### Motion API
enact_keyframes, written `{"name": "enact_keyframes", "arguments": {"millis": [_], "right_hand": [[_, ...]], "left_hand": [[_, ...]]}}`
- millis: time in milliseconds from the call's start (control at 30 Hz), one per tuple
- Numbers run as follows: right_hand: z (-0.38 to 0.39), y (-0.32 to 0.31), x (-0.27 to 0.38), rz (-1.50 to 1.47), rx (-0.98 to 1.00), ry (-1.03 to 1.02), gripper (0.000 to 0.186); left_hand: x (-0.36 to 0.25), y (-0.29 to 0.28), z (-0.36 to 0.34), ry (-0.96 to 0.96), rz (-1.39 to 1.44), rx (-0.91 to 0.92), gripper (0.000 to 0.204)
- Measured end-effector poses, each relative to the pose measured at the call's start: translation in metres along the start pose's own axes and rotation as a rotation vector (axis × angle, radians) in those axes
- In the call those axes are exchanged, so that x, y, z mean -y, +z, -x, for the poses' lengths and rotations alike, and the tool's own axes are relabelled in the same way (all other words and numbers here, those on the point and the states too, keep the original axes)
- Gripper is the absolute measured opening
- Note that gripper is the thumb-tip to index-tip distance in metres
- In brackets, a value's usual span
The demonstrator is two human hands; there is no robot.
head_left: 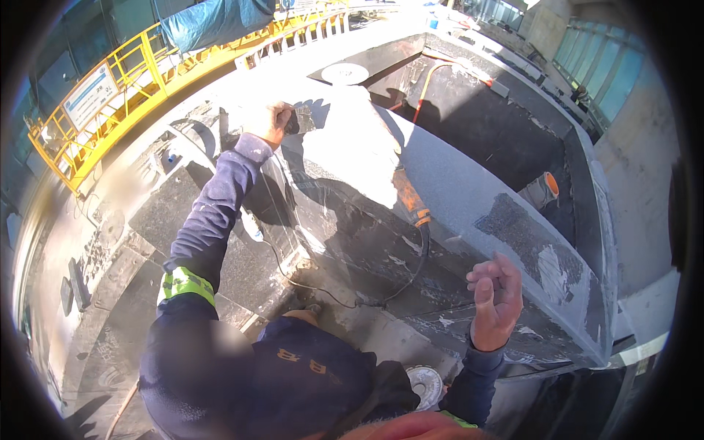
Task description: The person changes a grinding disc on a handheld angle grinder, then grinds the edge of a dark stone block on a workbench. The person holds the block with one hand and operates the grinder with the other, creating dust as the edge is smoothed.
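Looking down from my head camera, I see my left hand [270,123] reaching far out over the corner of the stone block [469,187], its fingers curled in; a dark patch lies right by the fingertips, and I cannot tell whether they are pinching anything or only resting there; my right hand [496,304] is raised nearer to me, fingers parted and loosely bent, in front of the block's dark side; the power tool [408,192] lies across the block between my two hands, its orange end toward me and its far part washed out by glare; a white disc [345,74] shows beyond it; the black cable [422,257] leaves the orange end, curves down and runs left to a white connector [251,224] beside my left forearm; past the block, an orange pipe [543,189] sticks out in the shaded hollow, with an orange hose [423,92] farther back; a yellow railing [150,62] stands at upper left, a blue tarp [218,24] draped over it.
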State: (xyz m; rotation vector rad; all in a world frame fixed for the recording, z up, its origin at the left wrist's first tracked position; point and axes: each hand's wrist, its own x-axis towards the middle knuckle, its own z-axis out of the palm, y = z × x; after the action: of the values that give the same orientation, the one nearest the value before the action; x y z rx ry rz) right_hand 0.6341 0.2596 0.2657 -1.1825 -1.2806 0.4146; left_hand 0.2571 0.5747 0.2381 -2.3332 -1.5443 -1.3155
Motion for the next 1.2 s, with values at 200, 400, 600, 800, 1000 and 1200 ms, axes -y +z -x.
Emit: {"name": "enact_keyframes", "arguments": {"millis": [200, 400, 600, 800, 1000, 1200], "right_hand": [[-0.112, 0.115, 0.02, 0.606, 0.229, -0.393, 0.064], [-0.204, 0.23, -0.03, 1.083, 0.605, 0.014, 0.103], [-0.237, 0.257, -0.044, 1.25, 0.721, 0.337, 0.107], [-0.216, 0.245, -0.037, 1.087, 0.587, 0.214, 0.088], [-0.151, 0.196, -0.004, 0.738, 0.305, 0.148, 0.077], [-0.049, 0.147, 0.018, 0.677, 0.024, -0.096, 0.079]], "left_hand": [[0.062, 0.068, -0.061, 0.125, -0.116, 0.031, 0.017], [0.057, 0.066, -0.046, 0.078, 0.073, -0.166, 0.024], [0.048, 0.056, -0.046, 0.118, 0.165, -0.353, 0.027], [0.029, 0.039, -0.028, 0.086, 0.472, -0.429, 0.023], [-0.071, 0.027, 0.029, -0.191, 1.197, -0.069, 0.054], [-0.201, 0.022, 0.065, -0.127, 1.459, 0.045, 0.095]]}}
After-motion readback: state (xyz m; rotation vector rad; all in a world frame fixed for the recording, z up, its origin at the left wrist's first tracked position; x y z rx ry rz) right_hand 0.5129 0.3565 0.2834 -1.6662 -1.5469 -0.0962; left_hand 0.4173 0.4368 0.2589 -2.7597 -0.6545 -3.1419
